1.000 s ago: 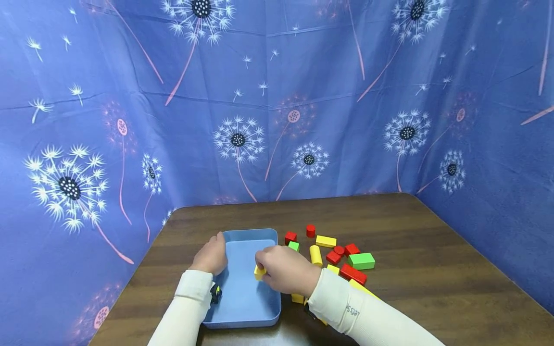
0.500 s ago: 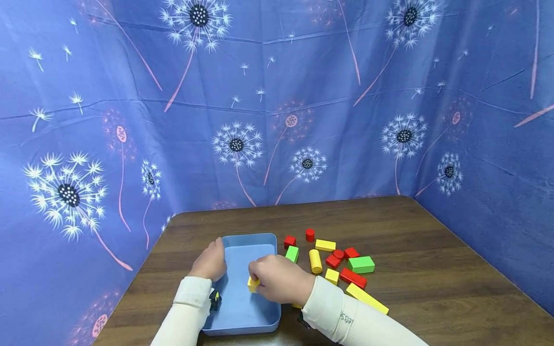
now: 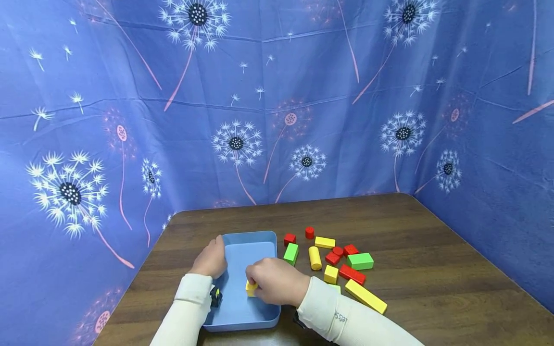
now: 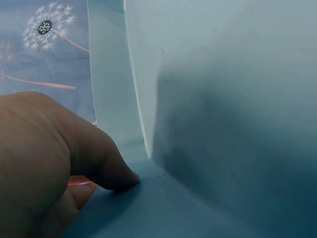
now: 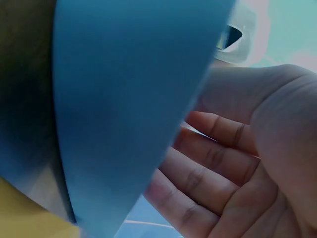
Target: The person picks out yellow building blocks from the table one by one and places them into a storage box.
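A shallow blue tray point(image 3: 242, 315) lies on the table in the head view. My left hand point(image 3: 210, 259) grips its left wall. In the left wrist view the thumb point(image 4: 111, 163) bends over the rim onto the inner side, with fingers behind the wall. Low inside the tray, my right hand point(image 3: 277, 281) pinches a small yellow block point(image 3: 251, 289) between thumb and fingers. From the right wrist the tray's wall point(image 5: 129, 99) covers the fingertips and the block; curled fingers point(image 5: 193, 178) show past it.
Right of the tray lie loose blocks: a green block point(image 3: 291, 253), a yellow cylinder point(image 3: 315, 258), a yellow cube point(image 3: 331, 274), a long yellow block point(image 3: 366, 296), a red block point(image 3: 352, 274), another green block point(image 3: 360, 261) and several small red pieces. A patterned blue cloth point(image 3: 277, 96) hangs behind the table.
My right hand has moved left and lower into the tray with the yellow block, uncovering blocks at its right. My left hand keeps its grip on the tray wall.
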Tool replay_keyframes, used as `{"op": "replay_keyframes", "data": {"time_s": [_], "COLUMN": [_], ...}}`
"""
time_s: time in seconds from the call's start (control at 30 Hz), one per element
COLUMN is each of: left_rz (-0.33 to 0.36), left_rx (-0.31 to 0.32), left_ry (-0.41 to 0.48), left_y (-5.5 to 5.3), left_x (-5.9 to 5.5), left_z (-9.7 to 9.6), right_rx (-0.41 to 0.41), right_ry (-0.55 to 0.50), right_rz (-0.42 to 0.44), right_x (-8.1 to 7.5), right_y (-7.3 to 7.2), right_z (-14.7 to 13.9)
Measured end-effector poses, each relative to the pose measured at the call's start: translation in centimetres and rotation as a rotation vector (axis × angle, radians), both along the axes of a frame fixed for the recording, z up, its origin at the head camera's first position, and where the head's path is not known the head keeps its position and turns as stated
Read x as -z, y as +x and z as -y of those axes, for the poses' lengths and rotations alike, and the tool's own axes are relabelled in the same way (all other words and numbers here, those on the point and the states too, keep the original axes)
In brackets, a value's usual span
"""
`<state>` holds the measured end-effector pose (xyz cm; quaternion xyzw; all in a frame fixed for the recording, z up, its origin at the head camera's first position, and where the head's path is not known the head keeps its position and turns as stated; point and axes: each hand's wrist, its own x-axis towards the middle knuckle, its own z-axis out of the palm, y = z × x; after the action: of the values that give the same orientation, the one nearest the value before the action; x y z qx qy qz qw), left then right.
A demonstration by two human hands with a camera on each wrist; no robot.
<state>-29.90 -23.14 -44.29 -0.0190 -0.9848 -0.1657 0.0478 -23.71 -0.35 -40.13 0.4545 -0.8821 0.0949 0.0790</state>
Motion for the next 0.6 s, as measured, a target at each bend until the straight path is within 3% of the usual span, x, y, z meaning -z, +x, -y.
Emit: {"op": "replay_keyframes", "data": {"time_s": [0.23,0.6], "left_rz": [-0.008,-0.065], "left_rx": [0.016,0.039], "left_ry": [0.007,0.0], "left_y": [-0.18,0.25], "left_x": [-0.28,0.47], "left_z": [-0.17,0.36], "right_rx": [0.0,-0.027], "right_ry": [0.027,0.036], "right_rz": [0.028,0.022], "right_x": [0.09,0.78], "right_y": [0.05,0.35], "right_z": [-0.14,-0.2]}}
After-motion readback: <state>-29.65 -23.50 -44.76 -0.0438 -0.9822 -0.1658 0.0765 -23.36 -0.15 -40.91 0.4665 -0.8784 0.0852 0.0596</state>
